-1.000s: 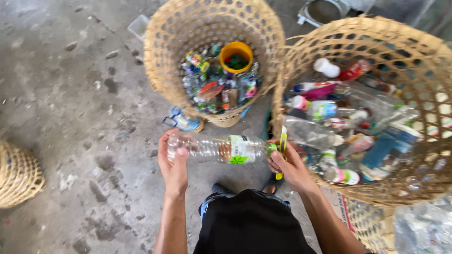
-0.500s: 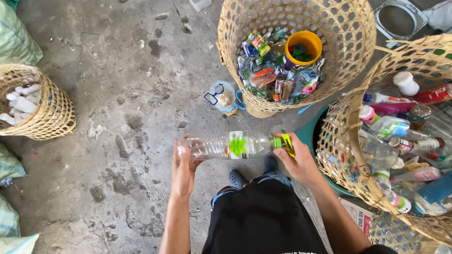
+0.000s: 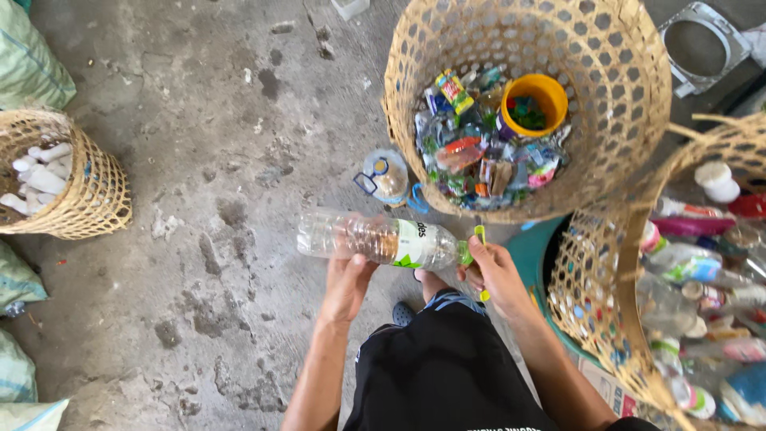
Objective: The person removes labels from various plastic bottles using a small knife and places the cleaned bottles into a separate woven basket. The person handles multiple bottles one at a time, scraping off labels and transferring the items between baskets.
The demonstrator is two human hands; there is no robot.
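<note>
A clear plastic bottle (image 3: 363, 236) with a white and green label lies sideways in front of me, held in both hands. My left hand (image 3: 347, 281) grips its middle from below. At the bottle's neck end, my right hand (image 3: 495, 273) pinches a small yellow-green cutter (image 3: 479, 239). A woven basket (image 3: 606, 120) just beyond holds torn labels and a yellow cup (image 3: 533, 104) of bottle caps.
A second woven basket (image 3: 594, 271) at the right is full of plastic bottles. A small basket (image 3: 88, 199) at the left holds white bottles. A clear jug (image 3: 386, 175) lies on the concrete floor. Green sacks (image 3: 28, 64) line the left edge.
My view has swung left and down, bringing the small left basket into sight. Both hands have kept the bottle, which now sits a little further left and tilted.
</note>
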